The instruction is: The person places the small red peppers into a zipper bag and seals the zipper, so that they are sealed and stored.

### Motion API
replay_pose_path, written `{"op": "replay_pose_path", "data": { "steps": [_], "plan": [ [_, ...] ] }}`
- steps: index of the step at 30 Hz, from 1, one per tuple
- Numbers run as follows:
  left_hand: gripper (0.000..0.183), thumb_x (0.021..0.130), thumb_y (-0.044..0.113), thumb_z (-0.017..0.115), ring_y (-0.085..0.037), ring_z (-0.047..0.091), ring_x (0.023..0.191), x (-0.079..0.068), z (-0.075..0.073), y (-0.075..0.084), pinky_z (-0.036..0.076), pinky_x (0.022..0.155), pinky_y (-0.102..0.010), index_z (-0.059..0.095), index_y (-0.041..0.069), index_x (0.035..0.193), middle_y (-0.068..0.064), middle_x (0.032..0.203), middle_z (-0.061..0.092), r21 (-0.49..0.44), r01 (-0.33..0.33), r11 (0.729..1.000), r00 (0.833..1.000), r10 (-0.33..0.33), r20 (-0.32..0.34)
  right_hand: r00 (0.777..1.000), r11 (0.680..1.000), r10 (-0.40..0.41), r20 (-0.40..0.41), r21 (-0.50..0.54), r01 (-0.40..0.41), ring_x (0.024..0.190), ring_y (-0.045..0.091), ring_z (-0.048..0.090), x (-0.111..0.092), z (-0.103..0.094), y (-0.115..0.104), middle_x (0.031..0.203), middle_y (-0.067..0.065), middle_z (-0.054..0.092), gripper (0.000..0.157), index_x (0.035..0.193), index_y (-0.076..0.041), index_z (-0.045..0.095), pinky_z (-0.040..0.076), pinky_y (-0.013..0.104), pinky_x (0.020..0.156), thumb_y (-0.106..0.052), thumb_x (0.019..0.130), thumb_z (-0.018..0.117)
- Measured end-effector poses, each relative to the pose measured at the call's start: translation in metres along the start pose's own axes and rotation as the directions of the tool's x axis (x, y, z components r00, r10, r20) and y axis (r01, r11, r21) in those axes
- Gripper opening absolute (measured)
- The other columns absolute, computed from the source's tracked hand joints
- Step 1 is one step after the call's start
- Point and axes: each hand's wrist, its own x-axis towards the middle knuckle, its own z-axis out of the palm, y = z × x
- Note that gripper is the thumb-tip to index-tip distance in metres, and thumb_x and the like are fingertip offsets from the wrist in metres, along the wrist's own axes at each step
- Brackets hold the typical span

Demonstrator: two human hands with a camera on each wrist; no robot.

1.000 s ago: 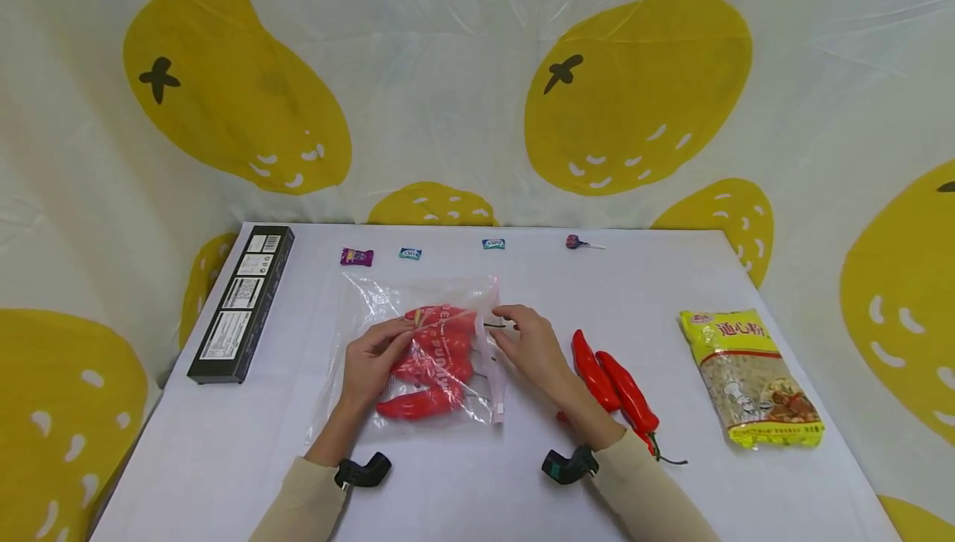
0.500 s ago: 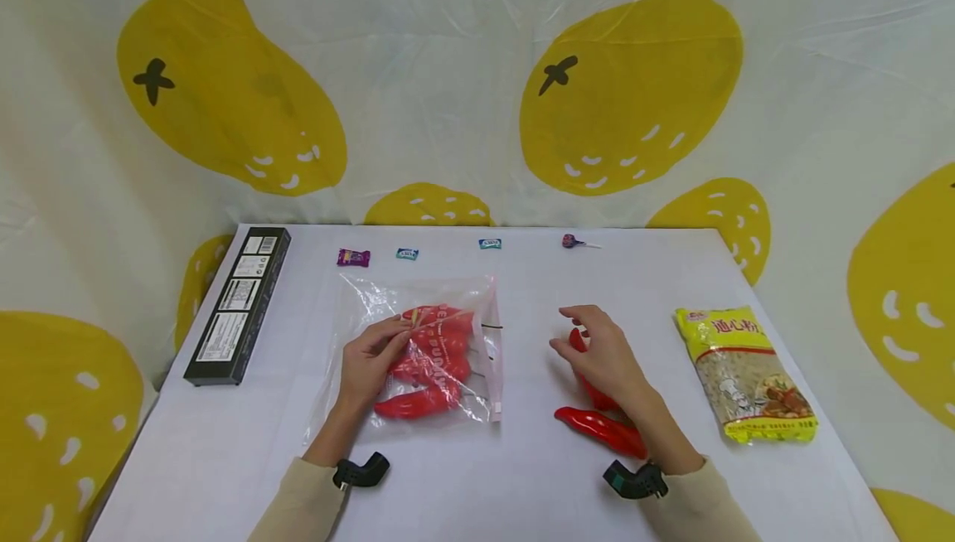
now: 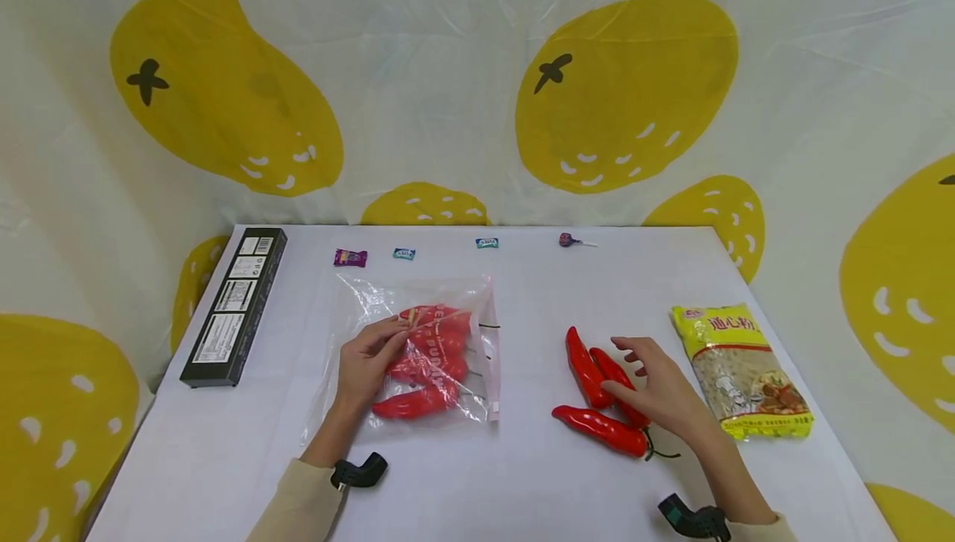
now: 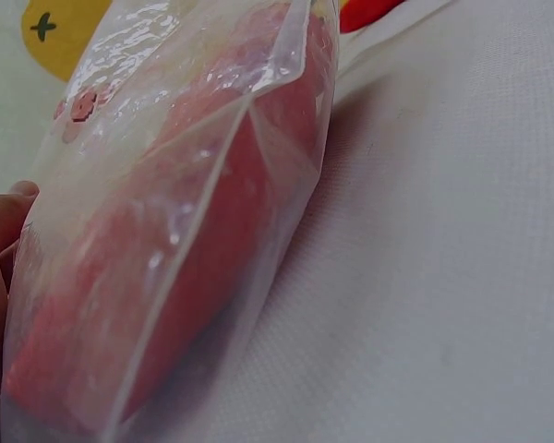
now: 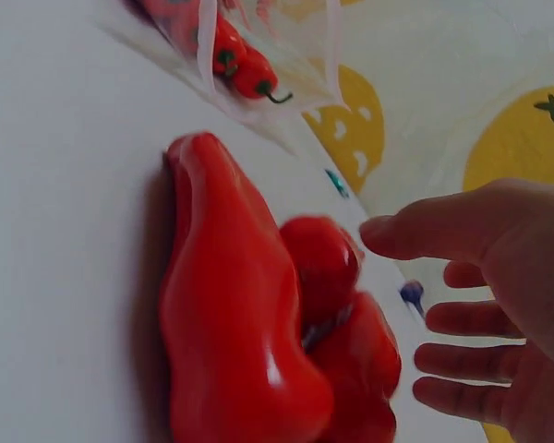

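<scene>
A clear zip bag (image 3: 358,293) with several red chili peppers (image 3: 429,355) inside lies at the middle left of the table, its mouth facing right. My left hand (image 3: 367,364) pinches the bag's upper film; in the left wrist view only part of that hand shows at the left edge, beside the bag (image 4: 166,185). To the right, three loose red chili peppers lie close together, the front pepper (image 3: 603,432) pointing left. My right hand (image 3: 656,384) hovers over this group, fingers spread and holding nothing. The right wrist view shows the thumb and fingers apart from the nearest pepper (image 5: 231,314).
A yellow pasta packet (image 3: 746,372) lies at the right, close to my right forearm. A long black box (image 3: 237,310) stands along the left side. Wrapped candies, one purple (image 3: 351,258), and a lollipop (image 3: 569,239) are lined up near the back edge.
My right hand has left the bag's mouth and moved right to the loose peppers, with its fingers spread. The left hand has stayed on the bag.
</scene>
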Motion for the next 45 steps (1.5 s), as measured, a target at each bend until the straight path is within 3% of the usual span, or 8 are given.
{"op": "replay_pose_path", "data": {
  "steps": [9, 16, 20, 26, 33, 45],
  "plan": [
    [0.024, 0.086, 0.033, 0.067, -0.015, 0.057, 0.121, 0.000, 0.000, 0.003, 0.048, 0.092, -0.014, 0.072, 0.020, 0.106, 0.001, 0.114, 0.069, -0.005, 0.016, 1.000, 1.000, -0.016, 0.005, 0.990, 0.995, 0.100, 0.101, -0.001, -0.100, 0.096, 0.020, 0.055, -0.023, -0.008, 0.025, 0.117, 0.009, 0.057, 0.078, 0.133, -0.012, 0.044, 0.050, 0.019, 0.067, -0.046, 0.071, 0.077],
    [0.024, 0.088, 0.027, 0.065, -0.016, 0.054, 0.123, -0.001, 0.000, 0.010, 0.046, 0.094, -0.014, 0.071, 0.015, 0.108, -0.002, 0.114, 0.069, 0.023, 0.037, 0.999, 0.999, -0.037, 0.007, 0.954, 0.982, 0.184, 0.235, -0.011, -0.187, 0.080, 0.015, 0.054, -0.025, -0.012, 0.030, 0.092, 0.002, 0.061, 0.064, 0.119, -0.011, 0.054, 0.050, 0.019, 0.059, -0.045, 0.071, 0.077],
    [0.023, 0.087, 0.029, 0.067, -0.014, 0.054, 0.123, 0.000, 0.000, 0.002, 0.047, 0.094, -0.016, 0.071, 0.018, 0.107, 0.001, 0.112, 0.070, 0.025, 0.017, 1.000, 1.000, -0.016, -0.005, 0.955, 0.980, 0.199, 0.220, -0.024, -0.199, 0.079, 0.015, 0.054, -0.020, -0.014, 0.030, 0.092, 0.002, 0.063, 0.056, 0.116, -0.010, 0.057, 0.051, 0.019, 0.060, -0.041, 0.074, 0.076],
    [0.024, 0.086, 0.034, 0.067, -0.014, 0.054, 0.123, -0.001, 0.000, 0.002, 0.048, 0.094, -0.017, 0.072, 0.022, 0.106, 0.003, 0.111, 0.070, 0.024, 0.002, 1.000, 1.000, -0.002, -0.010, 0.976, 0.984, 0.179, 0.125, -0.027, -0.177, 0.080, 0.016, 0.054, -0.012, -0.020, 0.028, 0.096, 0.006, 0.063, 0.053, 0.118, -0.007, 0.055, 0.051, 0.020, 0.057, -0.036, 0.078, 0.074],
    [0.023, 0.086, 0.035, 0.066, -0.014, 0.054, 0.123, -0.001, -0.001, 0.002, 0.048, 0.096, -0.019, 0.072, 0.023, 0.105, 0.003, 0.110, 0.070, 0.053, -0.007, 0.999, 1.000, 0.008, -0.016, 0.995, 0.995, 0.092, -0.021, -0.026, -0.093, 0.083, 0.021, 0.054, 0.002, -0.029, 0.014, 0.099, 0.008, 0.062, 0.051, 0.120, -0.008, 0.054, 0.051, 0.020, 0.054, -0.032, 0.079, 0.073],
    [0.023, 0.086, 0.032, 0.067, -0.016, 0.055, 0.123, -0.002, 0.001, 0.004, 0.048, 0.094, -0.017, 0.072, 0.020, 0.105, 0.001, 0.111, 0.070, 0.005, 0.011, 1.000, 1.000, -0.011, -0.020, 0.995, 0.996, -0.085, 0.052, 0.034, 0.083, 0.086, 0.016, 0.056, 0.038, -0.006, -0.046, 0.105, 0.001, 0.061, 0.054, 0.120, -0.015, 0.054, 0.054, 0.020, 0.065, -0.027, 0.073, 0.078]
  ]
}}
